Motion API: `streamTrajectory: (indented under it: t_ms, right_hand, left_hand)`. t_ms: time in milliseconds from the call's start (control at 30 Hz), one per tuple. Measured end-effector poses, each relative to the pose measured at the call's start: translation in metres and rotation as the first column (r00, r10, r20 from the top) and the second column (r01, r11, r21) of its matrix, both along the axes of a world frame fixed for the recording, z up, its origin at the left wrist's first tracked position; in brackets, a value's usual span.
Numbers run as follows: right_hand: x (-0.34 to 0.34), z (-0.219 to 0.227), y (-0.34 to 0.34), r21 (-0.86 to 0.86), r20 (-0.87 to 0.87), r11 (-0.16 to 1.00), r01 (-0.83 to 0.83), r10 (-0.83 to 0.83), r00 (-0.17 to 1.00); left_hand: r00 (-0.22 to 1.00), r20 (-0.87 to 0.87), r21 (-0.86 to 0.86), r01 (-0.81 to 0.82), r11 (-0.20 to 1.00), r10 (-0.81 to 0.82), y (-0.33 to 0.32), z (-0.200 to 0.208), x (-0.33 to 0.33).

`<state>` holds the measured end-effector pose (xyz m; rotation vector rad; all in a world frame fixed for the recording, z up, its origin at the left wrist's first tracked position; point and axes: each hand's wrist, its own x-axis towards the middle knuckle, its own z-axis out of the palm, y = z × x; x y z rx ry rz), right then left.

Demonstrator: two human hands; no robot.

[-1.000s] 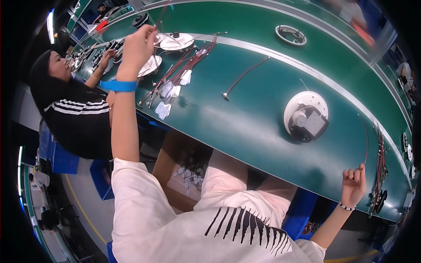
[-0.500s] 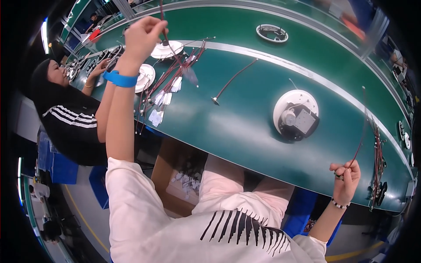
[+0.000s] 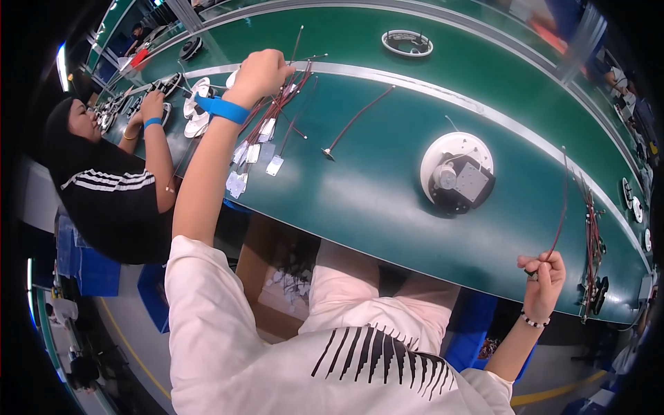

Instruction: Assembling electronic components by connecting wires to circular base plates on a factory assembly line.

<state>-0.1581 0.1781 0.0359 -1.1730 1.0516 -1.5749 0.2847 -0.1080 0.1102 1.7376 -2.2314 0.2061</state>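
My left hand (image 3: 261, 72), a blue band at its wrist, is over the far left of the bench with its fingers pinched. A thin dark-red cable (image 3: 297, 47) sticks up from its fingertips; its lower part is hidden. Beneath lies a heap of similar cables (image 3: 273, 114) with small white plates (image 3: 236, 184) at their near ends. My right hand (image 3: 543, 280), wearing a beaded bracelet, is closed at the bench's near right edge. It grips another dark-red cable (image 3: 561, 207) near its lower end, with a small dark piece at the fingers. The cable stands upward.
A white round housing (image 3: 456, 173) with a motor and plate lies mid-bench, a single cable (image 3: 356, 121) left of it. More cables (image 3: 592, 249) lie far right. A white ring unit (image 3: 407, 43) is beyond the rail. A co-worker (image 3: 104, 187) handles parts at left.
My left hand has come down and slightly right, over the cable heap. One white-plated cable, blurred near it before, now lies beside the heap. My right hand has stayed nearly still.
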Motion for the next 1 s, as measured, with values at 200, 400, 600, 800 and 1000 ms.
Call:
streamTrajectory:
  t_ms: [200,400,600,800,1000]
  right_hand:
    - [-0.001,-0.001,0.015,-0.022,0.012,0.999,0.038,-0.038,0.999]
    - [0.064,0.038,-0.008,-0.265,-0.137,0.959,0.098,-0.137,0.981]
    - [0.121,0.030,-0.021,0.071,-0.086,0.984,-0.165,0.171,0.982]
    - [0.120,-0.003,0.000,0.098,-0.012,0.974,-0.203,0.206,0.979]
    - [0.069,0.041,-0.019,-0.159,-0.389,0.955,0.251,-0.294,0.873]
  left_hand:
    - [0.864,-0.474,0.000,0.193,0.981,-0.170,0.053,0.050,-0.026]
    - [0.274,-0.903,0.001,0.772,0.636,-0.332,0.130,0.093,-0.105]
    - [-0.161,-0.980,-0.055,0.787,0.615,0.118,0.166,0.006,-0.212]
    - [-0.311,-0.905,-0.058,0.765,0.641,0.289,0.183,0.000,-0.236]
    - [-0.125,-0.977,-0.021,0.864,0.502,0.175,0.204,-0.020,-0.235]
